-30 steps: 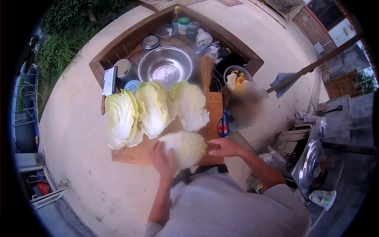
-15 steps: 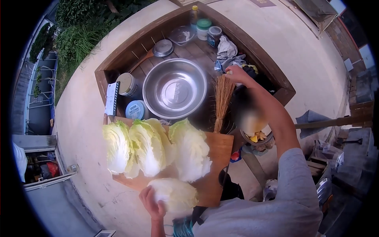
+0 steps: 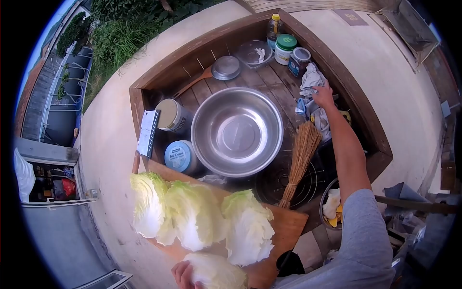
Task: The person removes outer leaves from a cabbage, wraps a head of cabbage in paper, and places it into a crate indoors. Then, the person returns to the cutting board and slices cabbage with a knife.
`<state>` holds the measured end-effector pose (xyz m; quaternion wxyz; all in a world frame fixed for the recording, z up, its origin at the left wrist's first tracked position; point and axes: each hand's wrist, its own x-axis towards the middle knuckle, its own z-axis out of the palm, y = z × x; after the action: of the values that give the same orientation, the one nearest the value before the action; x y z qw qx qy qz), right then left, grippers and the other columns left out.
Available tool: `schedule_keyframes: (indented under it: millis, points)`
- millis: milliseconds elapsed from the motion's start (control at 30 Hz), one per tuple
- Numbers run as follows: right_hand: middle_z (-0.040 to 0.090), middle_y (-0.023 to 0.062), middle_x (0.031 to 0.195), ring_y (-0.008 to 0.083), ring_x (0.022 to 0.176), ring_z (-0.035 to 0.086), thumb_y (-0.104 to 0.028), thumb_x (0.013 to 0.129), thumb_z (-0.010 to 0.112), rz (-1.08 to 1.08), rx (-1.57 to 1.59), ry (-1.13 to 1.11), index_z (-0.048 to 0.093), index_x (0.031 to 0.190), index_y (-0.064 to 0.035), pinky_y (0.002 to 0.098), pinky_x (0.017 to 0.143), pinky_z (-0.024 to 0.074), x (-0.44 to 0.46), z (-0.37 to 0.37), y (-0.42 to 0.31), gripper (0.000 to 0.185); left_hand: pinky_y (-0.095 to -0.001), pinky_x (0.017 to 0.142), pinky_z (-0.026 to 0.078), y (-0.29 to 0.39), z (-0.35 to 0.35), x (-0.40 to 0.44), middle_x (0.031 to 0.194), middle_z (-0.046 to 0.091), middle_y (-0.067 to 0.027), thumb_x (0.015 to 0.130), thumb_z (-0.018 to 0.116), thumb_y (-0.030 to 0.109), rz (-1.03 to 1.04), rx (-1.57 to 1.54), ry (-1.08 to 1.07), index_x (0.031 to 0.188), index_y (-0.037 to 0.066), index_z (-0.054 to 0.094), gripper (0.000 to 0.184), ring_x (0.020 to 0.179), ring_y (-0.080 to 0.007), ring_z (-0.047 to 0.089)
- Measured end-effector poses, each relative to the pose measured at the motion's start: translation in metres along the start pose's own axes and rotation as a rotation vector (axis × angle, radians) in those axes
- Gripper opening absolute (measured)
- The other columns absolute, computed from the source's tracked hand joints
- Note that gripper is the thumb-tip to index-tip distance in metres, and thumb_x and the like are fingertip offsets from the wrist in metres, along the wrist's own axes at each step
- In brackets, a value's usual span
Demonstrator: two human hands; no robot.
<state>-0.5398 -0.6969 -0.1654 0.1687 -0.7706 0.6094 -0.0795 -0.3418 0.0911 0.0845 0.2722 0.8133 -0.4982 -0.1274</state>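
Note:
At the bottom edge my left hand (image 3: pixel 184 273) is curled around the end of a pale napa cabbage piece (image 3: pixel 216 270). My right hand (image 3: pixel 323 96) is stretched out to the far right, its fingers closed on a crumpled grey cloth (image 3: pixel 313 79). Three other napa cabbage pieces, one of them in the middle (image 3: pixel 195 216), lie on a wooden cutting board (image 3: pixel 284 226) beside the held piece. A straw whisk broom (image 3: pixel 301 161) lies below my right forearm. The large steel basin (image 3: pixel 236 98) holds nothing.
A cleaver (image 3: pixel 146 132) stands by the board's left corner, near a lidded tub (image 3: pixel 174 115) and a blue-lidded tub (image 3: pixel 178 156). Behind the basin are a wooden spoon (image 3: pixel 195 81), jars (image 3: pixel 286 44) and a bottle (image 3: pixel 274 29). A bowl of scraps (image 3: pixel 332 207) sits at right.
My right hand has moved from beside the broom's bristles farther back to the cloth. My left hand stays on the cabbage piece. The whole view has shifted, with things appearing lower and farther right.

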Motion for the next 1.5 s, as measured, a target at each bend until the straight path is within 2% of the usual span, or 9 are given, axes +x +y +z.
schedule_keyframes:
  millis: [167, 300, 633, 933, 1033, 1167, 1233, 1333, 1500]
  points:
    - [0.016, 0.0235, 0.164, 0.045, 0.145, 0.028, -0.032, 0.078, 0.07, 0.07, -0.004, -0.03, 0.065, 0.134, -0.0198, 0.0455, 0.12, 0.0271, 0.025, 0.035, 0.018, 0.057, -0.0556, 0.105, 0.037, 0.003, -0.001, 0.002, 0.133, 0.056, -0.0242, 0.09, 0.057, 0.038, -0.054, 0.0, -0.018, 0.132, -0.001, 0.058, 0.058, 0.123, -0.0431, 0.05]
    - [0.045, 0.0196, 0.149, 0.0365, 0.137, 0.044, -0.021, 0.083, 0.064, -0.147, 0.225, 0.123, 0.063, 0.135, -0.011, 0.0418, 0.114, 0.0359, 0.027, 0.038, 0.027, 0.052, -0.0557, 0.102, 0.039, 0.005, -0.003, 0.004, 0.131, 0.057, -0.0246, 0.091, 0.056, 0.04, -0.055, 0.008, -0.015, 0.131, -0.001, 0.058, 0.058, 0.121, -0.0433, 0.052]
    - [0.067, 0.0005, 0.094, 0.0095, 0.084, 0.06, -0.01, 0.09, 0.073, -0.033, 1.22, 0.514, 0.066, 0.103, -0.003, 0.024, 0.077, 0.048, -0.074, -0.116, -0.032, 0.017, -0.0544, 0.104, 0.039, 0.004, 0.0, 0.002, 0.128, 0.058, -0.024, 0.094, 0.058, 0.038, 0.041, -0.055, 0.062, 0.128, -0.002, 0.059, 0.053, 0.12, -0.0428, 0.052]
    - [0.066, 0.0075, 0.11, 0.0185, 0.101, 0.065, -0.007, 0.098, 0.058, -0.164, 1.637, 0.549, 0.055, 0.116, -0.0069, 0.0348, 0.087, 0.0559, -0.395, -0.277, 0.058, 0.018, -0.0496, 0.103, 0.038, -0.007, -0.004, -0.013, 0.131, 0.055, -0.0228, 0.091, 0.058, 0.029, 0.164, -0.183, 0.102, 0.128, -0.003, 0.057, 0.049, 0.118, -0.041, 0.048]
    - [0.056, 0.0143, 0.139, 0.0334, 0.127, 0.055, -0.032, 0.101, 0.052, -0.261, 1.946, 0.348, 0.051, 0.138, -0.0057, 0.0526, 0.109, 0.0458, -0.575, -0.278, 0.154, 0.045, -0.0479, 0.106, 0.037, -0.021, -0.006, -0.024, 0.138, 0.051, -0.0218, 0.095, 0.056, 0.03, 0.141, -0.428, 0.099, 0.132, -0.002, 0.057, 0.048, 0.127, -0.0376, 0.047]
    - [0.051, 0.0175, 0.145, 0.0365, 0.129, 0.053, -0.025, 0.097, 0.056, 0.252, 2.05, 0.625, 0.043, 0.147, -0.0062, 0.0579, 0.108, 0.0438, -0.817, -0.155, 0.264, 0.055, -0.0463, 0.108, 0.037, -0.038, -0.002, -0.025, 0.142, 0.049, -0.0207, 0.089, 0.064, 0.02, 0.287, -0.505, 0.131, 0.131, 0.001, 0.057, 0.047, 0.129, -0.038, 0.046]
    - [0.071, 0.0148, 0.107, 0.0275, 0.091, 0.069, -0.003, 0.088, 0.055, 0.997, 0.52, 0.364, 0.069, 0.115, -0.0009, 0.0412, 0.079, 0.0563, -0.933, -0.038, 0.324, 0.03, -0.0474, 0.108, 0.036, -0.036, -0.007, -0.028, 0.142, 0.049, -0.0203, 0.087, 0.065, 0.018, 0.36, -0.454, 0.179, 0.131, 0.001, 0.057, 0.048, 0.13, -0.0393, 0.045]
    - [0.071, 0.0122, 0.095, 0.0223, 0.085, 0.068, 0.003, 0.085, 0.057, 1.186, 1.029, 0.837, 0.071, 0.104, 0.004, 0.0336, 0.076, 0.0556, -1.009, -0.021, 0.204, 0.023, -0.0499, 0.111, 0.032, -0.036, -0.015, -0.041, 0.147, 0.045, -0.0197, 0.085, 0.068, 0.02, 0.466, -0.447, 0.202, 0.134, 0.002, 0.055, 0.054, 0.133, -0.0408, 0.041]
    - [0.067, 0.0103, 0.114, 0.0237, 0.098, 0.067, 0.0, 0.092, 0.06, 0.937, 1.509, 0.705, 0.06, 0.122, -0.0022, 0.0366, 0.084, 0.0562, -1.034, 0.038, 0.138, 0.03, -0.0503, 0.115, 0.029, -0.045, -0.019, -0.074, 0.154, 0.035, -0.0213, 0.086, 0.069, 0.022, 0.553, -0.32, 0.187, 0.144, 0.005, 0.046, 0.065, 0.141, -0.0398, 0.033]
